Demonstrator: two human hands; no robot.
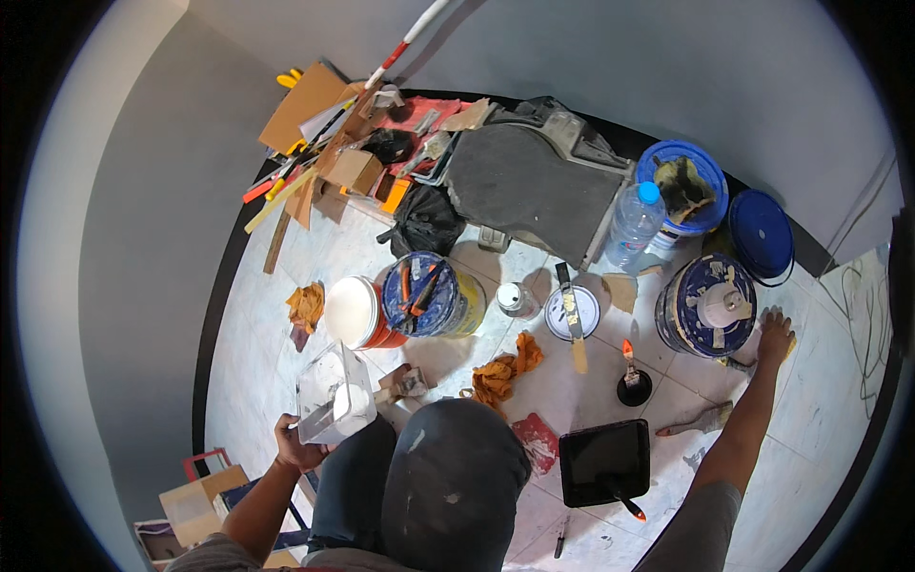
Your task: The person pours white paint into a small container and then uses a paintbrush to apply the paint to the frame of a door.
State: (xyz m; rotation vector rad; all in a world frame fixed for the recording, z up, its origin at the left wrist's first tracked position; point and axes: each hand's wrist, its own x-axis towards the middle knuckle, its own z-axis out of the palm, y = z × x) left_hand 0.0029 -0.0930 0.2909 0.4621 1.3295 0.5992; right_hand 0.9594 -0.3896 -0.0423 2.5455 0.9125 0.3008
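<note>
My left hand (pixel 291 439) grips a clear plastic container (pixel 319 400) with white material inside, held over my left knee. My right hand (pixel 775 334) reaches to the floor right of a paint-stained blue-lidded bucket (pixel 686 305), fingers curled on a small yellowish item I cannot make out. Just below that bucket lies a partly hidden tool (pixel 739 365). A wide brush (pixel 696 422) rests beside my right forearm. A black tray (pixel 603 453) with dark liquid has a brush handle across its corner. A small brush (pixel 629 367) stands in a black cup (pixel 634 391).
Pliers rest on another bucket (pixel 448 319), beside a white-lidded bucket (pixel 351 310), orange rags (pixel 496 381) and a scraper (pixel 577 334) over a tin. Cardboard, bags, a grey padded object (pixel 524 191), a water bottle (pixel 634 229) and buckets line the wall. Cables (pixel 863 343) lie at right.
</note>
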